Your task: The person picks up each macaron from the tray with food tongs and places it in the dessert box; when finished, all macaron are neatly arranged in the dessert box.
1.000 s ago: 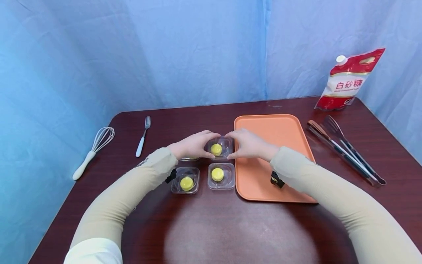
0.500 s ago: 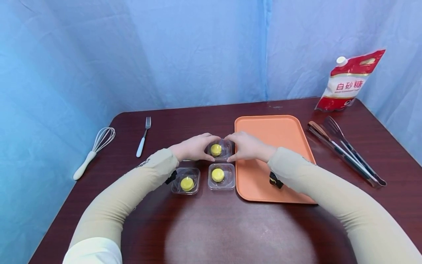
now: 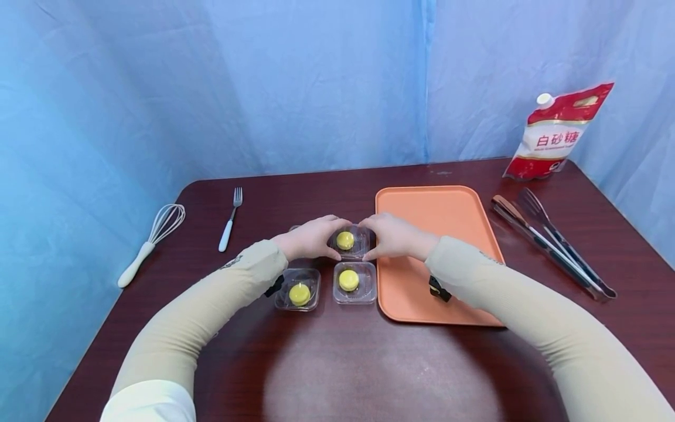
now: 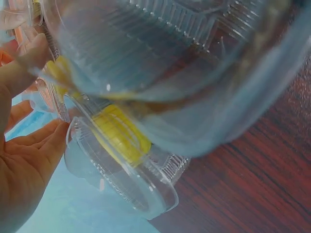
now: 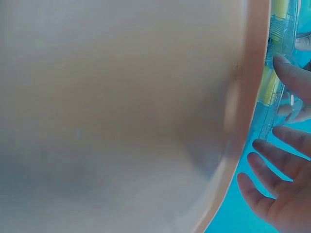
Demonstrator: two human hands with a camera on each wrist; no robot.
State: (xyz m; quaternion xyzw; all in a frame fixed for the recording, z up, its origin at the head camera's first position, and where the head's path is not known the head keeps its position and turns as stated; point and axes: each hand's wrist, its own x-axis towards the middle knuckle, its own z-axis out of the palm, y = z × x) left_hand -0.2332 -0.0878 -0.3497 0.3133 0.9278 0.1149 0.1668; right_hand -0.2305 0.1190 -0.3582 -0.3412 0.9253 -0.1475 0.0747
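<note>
Four-sided clear plastic boxes, each with a yellow macaron, stand in a block near the table's middle. My left hand (image 3: 312, 238) holds the left side of the back right box (image 3: 360, 241), thumb at its front corner and fingers behind. Opposite, my right hand (image 3: 394, 237) curves round its right side in the same way. A yellow macaron (image 3: 345, 240) shows inside, between the hands. The front right box (image 3: 367, 291) and front left box (image 3: 287, 302) sit nearer me. My left hand mostly hides the back left box. In the left wrist view, fingertips (image 4: 60, 127) touch the clear plastic edge.
An orange tray (image 3: 432, 202) lies right beside the boxes, under my right forearm. Tongs (image 3: 554, 243) rest beyond it, with a red-and-white sugar pouch (image 3: 551, 140) behind. At the left are a fork (image 3: 228, 225) and a whisk (image 3: 150, 243). Blue cloth (image 3: 316, 88) hangs behind the table.
Both hands have drawn slightly closer together and a little toward me around the back right box. The other things stay in place.
</note>
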